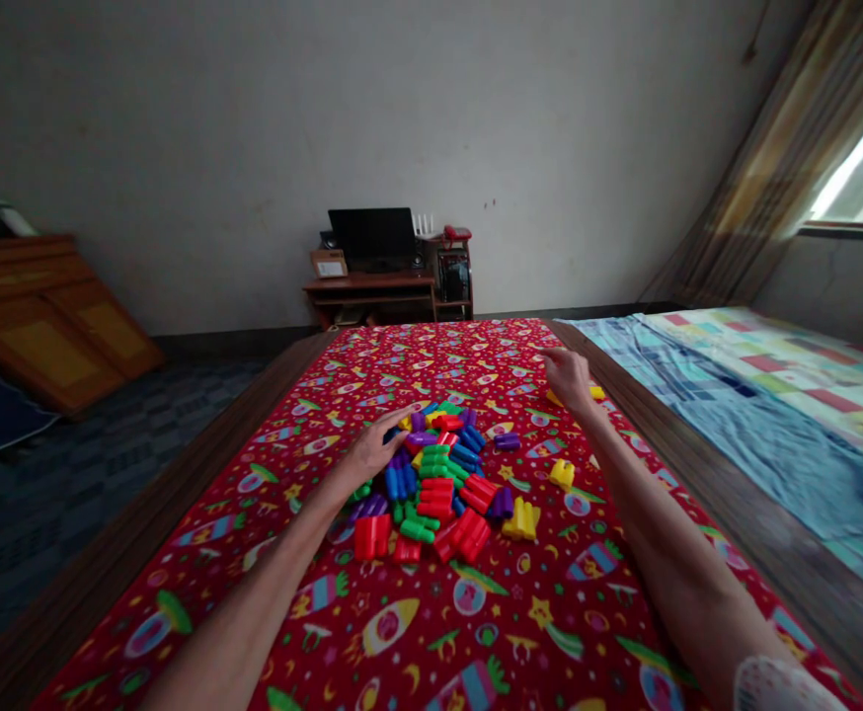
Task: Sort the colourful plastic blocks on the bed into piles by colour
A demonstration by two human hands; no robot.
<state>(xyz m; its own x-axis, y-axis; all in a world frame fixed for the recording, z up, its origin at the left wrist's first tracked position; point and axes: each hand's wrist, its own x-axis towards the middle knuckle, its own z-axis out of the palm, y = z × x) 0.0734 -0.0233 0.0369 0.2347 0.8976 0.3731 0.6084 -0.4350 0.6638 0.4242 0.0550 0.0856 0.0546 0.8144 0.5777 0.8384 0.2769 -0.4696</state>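
A heap of plastic clip-shaped toy blocks in red, green, blue, purple and yellow, including a red block [436, 497], lies on the red patterned tablecloth [394, 632]. My left hand [376, 446] rests at the heap's left edge, fingers stretched out and thumb apart, beside a purple block [422, 438]. Out to the right, my right hand [569, 375] hovers over the cloth with its index finger extended. A yellow block [596, 392] shows just right of that wrist and another yellow block [553, 397] to its left, partly hidden. Nothing shows between the right fingers.
Nearer the heap lie a yellow block [562, 474], another yellow block [523, 518] and a purple block [507, 441]. A bed with a blue sheet [728, 425] adjoins the right side. Beyond the table stands a desk [368, 283] with a monitor [373, 237]. A wooden cabinet [53, 316] is at left.
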